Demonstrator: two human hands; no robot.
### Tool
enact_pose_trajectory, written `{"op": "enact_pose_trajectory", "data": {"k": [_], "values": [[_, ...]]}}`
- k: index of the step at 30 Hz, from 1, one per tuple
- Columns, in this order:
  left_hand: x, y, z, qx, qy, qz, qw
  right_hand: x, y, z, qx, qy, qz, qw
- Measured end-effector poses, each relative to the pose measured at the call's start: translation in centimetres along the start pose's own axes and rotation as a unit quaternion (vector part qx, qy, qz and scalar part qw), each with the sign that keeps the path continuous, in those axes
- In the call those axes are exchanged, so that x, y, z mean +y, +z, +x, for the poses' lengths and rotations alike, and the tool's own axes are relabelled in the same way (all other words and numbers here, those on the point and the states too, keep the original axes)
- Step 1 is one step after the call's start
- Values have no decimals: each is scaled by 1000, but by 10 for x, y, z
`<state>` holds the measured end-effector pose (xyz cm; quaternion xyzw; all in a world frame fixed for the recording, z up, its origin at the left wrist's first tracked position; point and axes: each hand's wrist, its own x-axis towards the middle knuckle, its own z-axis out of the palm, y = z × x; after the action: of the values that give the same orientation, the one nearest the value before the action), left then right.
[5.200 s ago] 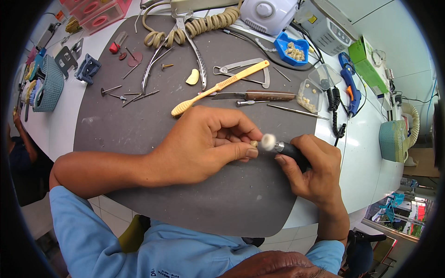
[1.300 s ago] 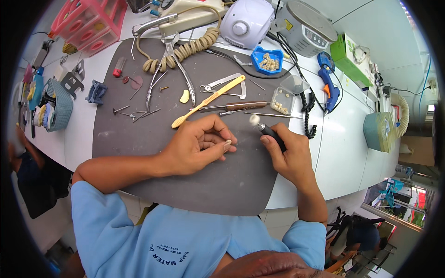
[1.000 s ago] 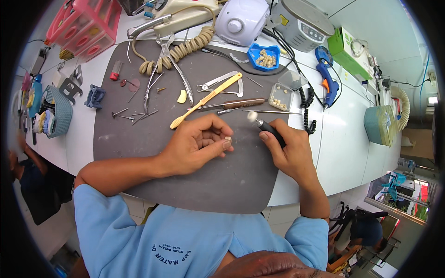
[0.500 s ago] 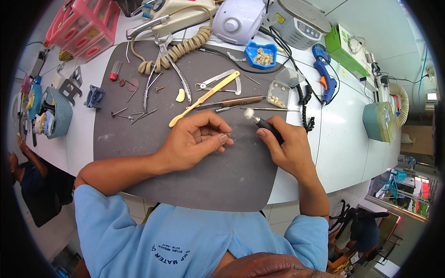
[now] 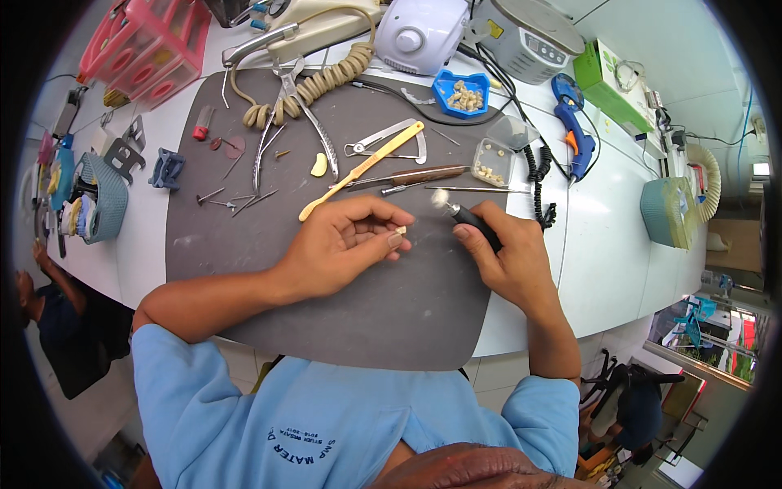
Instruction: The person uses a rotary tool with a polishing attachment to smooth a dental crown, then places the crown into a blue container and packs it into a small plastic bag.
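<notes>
My left hand [image 5: 342, 244] pinches a small cream tooth-like piece [image 5: 401, 231] between thumb and fingertips, over the grey mat [image 5: 366, 326]. Just right of it, my right hand [image 5: 509, 261] grips a black handpiece [image 5: 474, 226] with a fluffy white wheel [image 5: 440, 198] at its tip, apart from the piece. Behind my hands lie a yellow toothbrush [image 5: 366, 167], a wooden-handled knife [image 5: 428, 175], a metal caliper [image 5: 419, 149], pliers [image 5: 327, 147] and several thin metal bits. A clear box [image 5: 494, 165] and a blue tray [image 5: 460, 96] hold small cream pieces.
At the back stand a pink drawer box [image 5: 147, 49], a white machine [image 5: 419, 37] and a grey machine [image 5: 525, 45]. Coiled cords, a blue glue gun [image 5: 577, 143] and a green box [image 5: 615, 81] are nearby. Baskets stand at both sides. Co-workers [image 5: 57, 306] appear at the edges.
Compared with five seconds ago, the wheel has moved away from the cream piece and the gap between my hands has widened. Over the last second both hands shift only slightly.
</notes>
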<state>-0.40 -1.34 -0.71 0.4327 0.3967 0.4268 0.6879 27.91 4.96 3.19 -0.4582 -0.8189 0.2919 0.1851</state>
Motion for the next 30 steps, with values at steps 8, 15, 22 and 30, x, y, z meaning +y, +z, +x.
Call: {"op": "enact_pose_trajectory", "data": {"k": [8,15,22,30], "values": [[1,0,0,-3,-24,-5,1000,-2,1,-1,-2,7,8,1000],[3,2,-1,3,-37,-22,999,-2,4,-6,4,-9,-4,1000],[6,2,-2,-5,-40,-6,999,-9,7,-9,8,-34,10,999],[13,6,-3,5,-75,4,997,-8,15,-12,32,-105,-27,994]]}}
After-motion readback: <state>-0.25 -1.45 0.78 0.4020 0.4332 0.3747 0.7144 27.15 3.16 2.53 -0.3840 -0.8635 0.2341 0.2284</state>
